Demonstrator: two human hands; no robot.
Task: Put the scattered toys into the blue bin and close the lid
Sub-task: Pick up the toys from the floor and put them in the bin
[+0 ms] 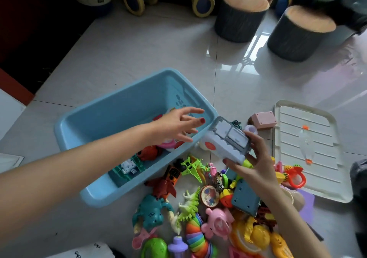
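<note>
Head view: right hand [256, 164] fingers [234, 163] grip white toy [226, 142] (beside blue bin [127, 97]).

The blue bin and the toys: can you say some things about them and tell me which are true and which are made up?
1. The blue bin has its lid on. False: it is open, and the white lid lies flat on the floor to its right.
2. The right hand holds a white and grey toy. True.
3. The left hand grips a green dinosaur. False: it hangs over the bin with fingers spread, holding nothing.
4. Some toys already lie inside the bin. True.
5. A rainbow-striped toy lies on the floor. True.
</note>
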